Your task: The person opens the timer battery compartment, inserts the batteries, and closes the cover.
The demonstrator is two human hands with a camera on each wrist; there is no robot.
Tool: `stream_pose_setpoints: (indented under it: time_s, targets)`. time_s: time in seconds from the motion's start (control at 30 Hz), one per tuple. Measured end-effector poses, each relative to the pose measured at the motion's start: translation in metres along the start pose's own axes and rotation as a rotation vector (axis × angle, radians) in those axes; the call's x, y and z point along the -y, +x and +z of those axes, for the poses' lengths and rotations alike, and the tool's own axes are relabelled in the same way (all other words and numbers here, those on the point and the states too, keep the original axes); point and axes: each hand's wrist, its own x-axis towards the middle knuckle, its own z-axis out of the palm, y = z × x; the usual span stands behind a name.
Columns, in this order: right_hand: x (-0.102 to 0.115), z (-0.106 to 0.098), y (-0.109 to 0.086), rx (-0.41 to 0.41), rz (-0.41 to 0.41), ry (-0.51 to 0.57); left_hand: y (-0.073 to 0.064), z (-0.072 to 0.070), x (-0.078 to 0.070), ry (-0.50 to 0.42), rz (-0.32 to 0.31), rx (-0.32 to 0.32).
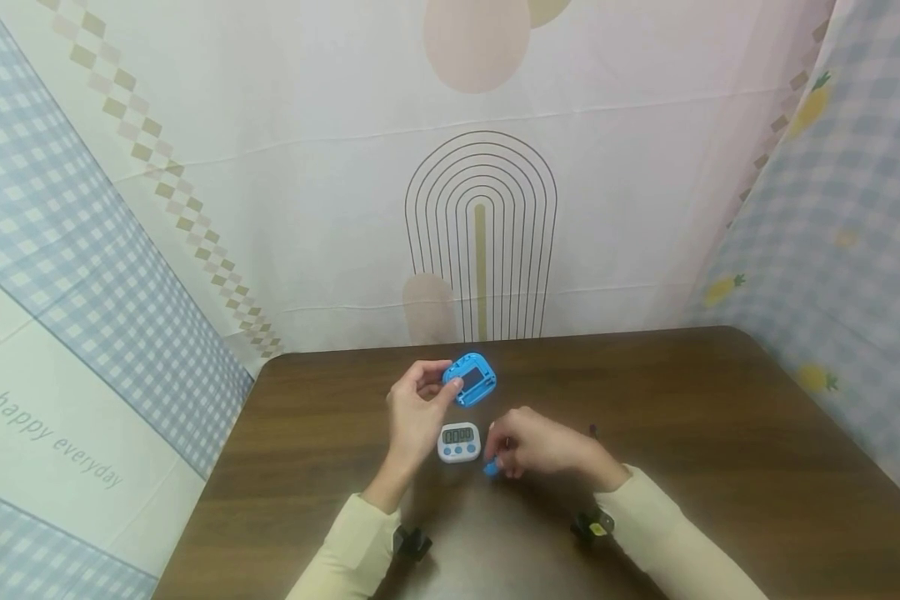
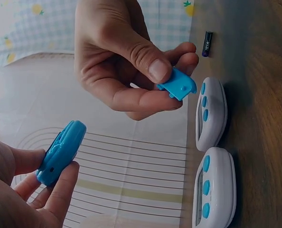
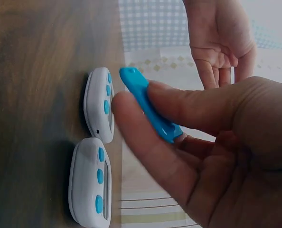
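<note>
My left hand (image 1: 417, 408) holds a blue timer (image 1: 482, 391) between thumb and fingers, raised above the table. Its back faces the head camera, showing a dark rectangle and an uncovered battery slot. To the right and lower, my right hand (image 1: 536, 442) pinches a small blue battery cover (image 2: 179, 85) between thumb and index finger. The cover and the timer are apart. A white timer (image 1: 459, 442) with blue buttons stands on the table between the hands. The left wrist view shows a second white timer (image 2: 211, 114) beside it.
A small dark battery (image 2: 207, 43) lies on the brown wooden table (image 1: 330, 433), beyond the white timers in the left wrist view. Patterned cloth (image 1: 330, 208) hangs behind the table, with checked cloth at both sides.
</note>
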Motion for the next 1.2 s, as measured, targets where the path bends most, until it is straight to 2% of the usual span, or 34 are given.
stream_pose_setpoints:
  time_s: [0.17, 0.3, 0.47, 0.63, 0.8, 1.2]
  targets:
    - [0.0, 0.004, 0.001, -0.022, -0.044, -0.141, 0.0, 0.001, -0.001, 0.004, -0.002, 0.002]
    - [0.003, 0.009, 0.0, -0.011, -0.035, -0.194, 0.0, 0.001, -0.001, 0.003, -0.002, 0.001]
    - [0.006, 0.014, 0.0, 0.012, 0.006, -0.216, 0.0, 0.001, -0.001, 0.004, 0.0, 0.001]
    - [0.007, 0.017, 0.0, 0.027, 0.023, -0.191, 0.0, 0.001, 0.0, 0.006, -0.001, 0.004]
    - [0.007, 0.019, -0.001, 0.05, 0.027, -0.174, 0.0, 0.001, 0.0, -0.003, 0.007, 0.009]
    - [0.006, 0.026, 0.0, 0.08, -0.005, -0.255, 0.0, 0.002, 0.002, -0.001, 0.012, 0.014]
